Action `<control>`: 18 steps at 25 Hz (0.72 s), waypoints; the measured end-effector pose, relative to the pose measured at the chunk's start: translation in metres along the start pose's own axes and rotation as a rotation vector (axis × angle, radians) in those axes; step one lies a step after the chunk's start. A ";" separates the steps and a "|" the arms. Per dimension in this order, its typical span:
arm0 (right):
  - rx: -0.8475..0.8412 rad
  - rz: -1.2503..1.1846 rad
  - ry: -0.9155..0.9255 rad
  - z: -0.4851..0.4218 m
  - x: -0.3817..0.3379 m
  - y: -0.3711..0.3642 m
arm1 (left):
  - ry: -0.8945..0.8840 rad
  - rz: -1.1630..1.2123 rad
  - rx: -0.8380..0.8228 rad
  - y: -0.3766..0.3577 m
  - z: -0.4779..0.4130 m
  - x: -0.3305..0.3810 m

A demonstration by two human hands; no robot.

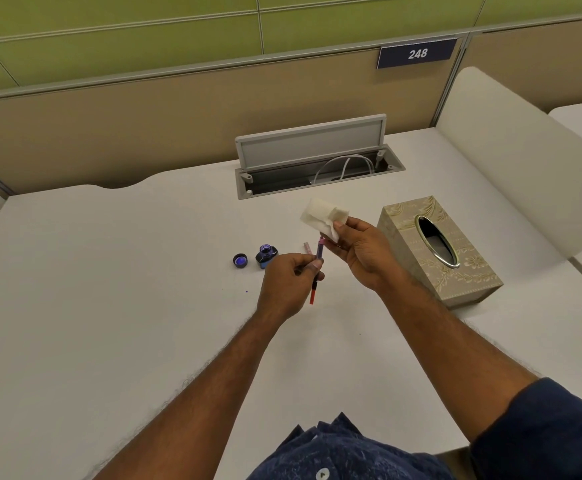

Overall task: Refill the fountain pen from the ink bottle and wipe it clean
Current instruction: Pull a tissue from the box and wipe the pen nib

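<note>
Nearest the camera, a dark blue patterned shirt (345, 452) and a rolled right sleeve (542, 420) fill the bottom edge. Two bare forearms reach out from there over the white desk (109, 306).

The left hand (287, 284) is held above the middle of the desk, its fingers curled round the middle of the fountain pen (320, 249). The pen is held nearly upright. Its red end points down and towards the person below the fist, and its translucent purple end sticks out on the far side.

Just right of it, the right hand (362, 252) pinches a crumpled white tissue (324, 216) between thumb and fingers. The lower edge of the tissue is just beside the purple end of the pen, though I cannot tell whether they touch.

A tiny blue ink spot (246, 291) marks the desk left of the left hand.

Just beyond the left knuckles stands the ink bottle (266, 256), open. Its cap (240, 260) lies just to its left with the inside facing up. A small pinkish tube-shaped piece (306, 247) lies on the desk between the bottle and the pen. It is too small to identify.

To the right of the right hand sits a beige patterned tissue box (438, 251) with an oval metal-rimmed opening.

Farther back, a cable hatch (317, 161) in the desk stands open with a white cable looped inside. On the partition beyond it is a plate reading 248 (417, 53).
</note>
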State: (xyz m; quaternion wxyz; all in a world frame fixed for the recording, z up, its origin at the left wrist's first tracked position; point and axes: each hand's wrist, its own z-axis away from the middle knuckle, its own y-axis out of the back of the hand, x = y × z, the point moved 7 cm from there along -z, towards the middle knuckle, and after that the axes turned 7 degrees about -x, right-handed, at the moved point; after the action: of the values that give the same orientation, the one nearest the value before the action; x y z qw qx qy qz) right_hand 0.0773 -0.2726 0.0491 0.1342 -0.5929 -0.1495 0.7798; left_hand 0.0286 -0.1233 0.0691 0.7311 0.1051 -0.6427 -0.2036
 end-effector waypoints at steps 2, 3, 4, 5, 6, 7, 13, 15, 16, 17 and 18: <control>0.021 0.037 -0.002 0.002 0.001 0.004 | -0.005 -0.002 0.023 0.002 -0.001 0.002; 0.016 0.063 -0.005 0.003 0.002 0.005 | -0.011 0.003 0.034 0.003 -0.001 0.003; -0.003 0.084 -0.008 0.004 0.003 0.006 | -0.015 0.010 0.041 0.004 -0.002 0.004; -0.029 0.095 -0.011 0.005 0.005 0.005 | -0.017 0.016 0.046 0.005 -0.003 0.004; -0.056 0.093 -0.015 0.007 0.006 0.003 | -0.016 0.018 0.049 0.005 -0.004 0.004; -0.080 0.084 -0.017 0.009 0.006 0.001 | -0.015 0.015 0.051 0.006 -0.004 0.004; -0.102 -0.136 -0.029 0.016 0.003 -0.003 | 0.005 -0.024 0.042 0.003 -0.005 0.002; -0.081 -0.196 -0.042 0.014 0.003 -0.001 | 0.007 -0.031 0.041 0.003 -0.006 0.002; -0.078 -0.181 -0.044 0.014 0.003 -0.002 | 0.006 -0.034 0.039 0.002 -0.006 0.002; -0.080 -0.153 -0.043 0.014 0.004 -0.003 | 0.005 -0.038 0.036 0.002 -0.006 0.002; -0.091 -0.125 -0.039 0.014 0.003 -0.005 | 0.004 -0.041 0.034 0.002 -0.006 0.002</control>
State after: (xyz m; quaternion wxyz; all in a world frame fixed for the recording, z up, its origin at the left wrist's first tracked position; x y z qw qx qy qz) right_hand 0.0628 -0.2677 0.0521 0.1527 -0.5727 -0.2238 0.7737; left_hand 0.0350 -0.1230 0.0712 0.7262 0.1312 -0.6422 -0.2071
